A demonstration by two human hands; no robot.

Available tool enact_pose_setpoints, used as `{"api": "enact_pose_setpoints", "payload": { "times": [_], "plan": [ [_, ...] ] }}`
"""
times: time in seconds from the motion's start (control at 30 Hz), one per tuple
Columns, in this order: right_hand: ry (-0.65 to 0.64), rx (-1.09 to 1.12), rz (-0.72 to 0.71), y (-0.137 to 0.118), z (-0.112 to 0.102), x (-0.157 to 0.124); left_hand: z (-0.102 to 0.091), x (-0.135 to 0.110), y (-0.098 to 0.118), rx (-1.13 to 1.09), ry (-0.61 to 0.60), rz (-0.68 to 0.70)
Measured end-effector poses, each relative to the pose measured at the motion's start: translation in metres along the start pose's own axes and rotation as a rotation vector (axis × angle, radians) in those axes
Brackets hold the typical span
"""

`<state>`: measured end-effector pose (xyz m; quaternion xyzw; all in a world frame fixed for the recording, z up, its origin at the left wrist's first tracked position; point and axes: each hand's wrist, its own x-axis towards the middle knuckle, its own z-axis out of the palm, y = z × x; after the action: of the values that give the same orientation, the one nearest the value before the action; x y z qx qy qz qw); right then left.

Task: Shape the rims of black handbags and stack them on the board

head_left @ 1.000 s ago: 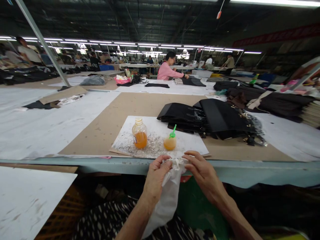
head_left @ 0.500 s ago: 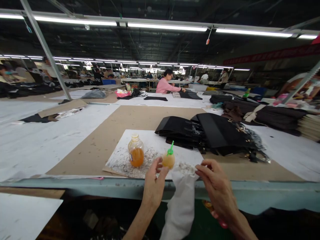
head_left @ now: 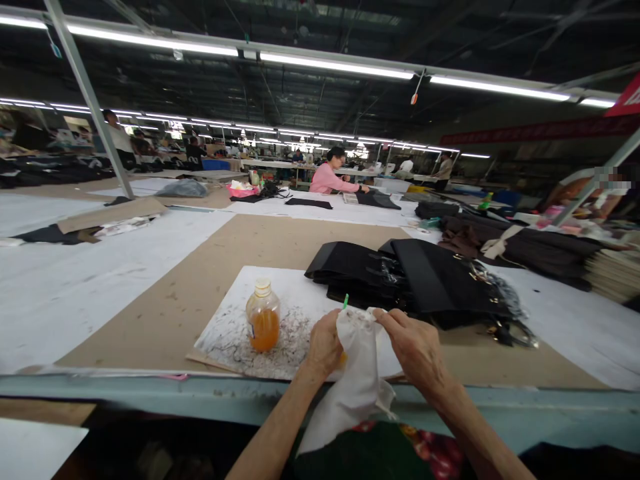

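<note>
My left hand [head_left: 325, 343] is closed around a small squeeze bottle with a green nozzle [head_left: 345, 301]. Only the nozzle tip and a sliver of its yellowish body show; the rest is behind my hand and a white cloth [head_left: 359, 373]. The fingers of my right hand [head_left: 413, 340] pinch the cloth's upper edge, which is smudged with dark marks. The cloth drapes over the table's front edge. Left of my hands, an uncapped clear bottle [head_left: 264, 323] with orange liquid stands upright on a stained white sheet [head_left: 220, 333].
Black bag pieces with metal fittings [head_left: 425, 273] are stacked beyond my right hand. Brown board [head_left: 165, 287] covers the middle of the table. Dark folded fabric [head_left: 540, 240] lies at the right. Across the table a person in pink [head_left: 327, 179] works.
The cloth has come up and left against the squeeze bottle, now covering most of it. My hands have drawn closer together. The view has shifted slightly.
</note>
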<state>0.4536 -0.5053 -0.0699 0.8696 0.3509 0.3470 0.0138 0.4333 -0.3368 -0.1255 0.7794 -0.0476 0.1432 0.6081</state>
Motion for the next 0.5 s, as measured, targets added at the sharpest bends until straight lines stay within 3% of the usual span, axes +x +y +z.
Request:
{"api": "enact_pose_setpoints", "payload": {
  "times": [0.1, 0.27, 0.4, 0.5],
  "plan": [
    [0.015, 0.201, 0.069, 0.002, -0.005, 0.001, -0.008, -0.012, 0.013, 0.030, -0.073, 0.058],
    [0.001, 0.614, 0.337, -0.005, -0.010, 0.001, -0.019, -0.038, 0.038, 0.016, -0.129, 0.006],
    [-0.062, 0.819, 0.533, -0.023, -0.009, -0.002, -0.017, -0.059, 0.045, 0.023, -0.148, -0.099],
    [-0.152, 1.110, 0.628, -0.037, -0.010, -0.007, -0.013, -0.075, 0.048, 0.011, -0.156, -0.152]
  ]
}}
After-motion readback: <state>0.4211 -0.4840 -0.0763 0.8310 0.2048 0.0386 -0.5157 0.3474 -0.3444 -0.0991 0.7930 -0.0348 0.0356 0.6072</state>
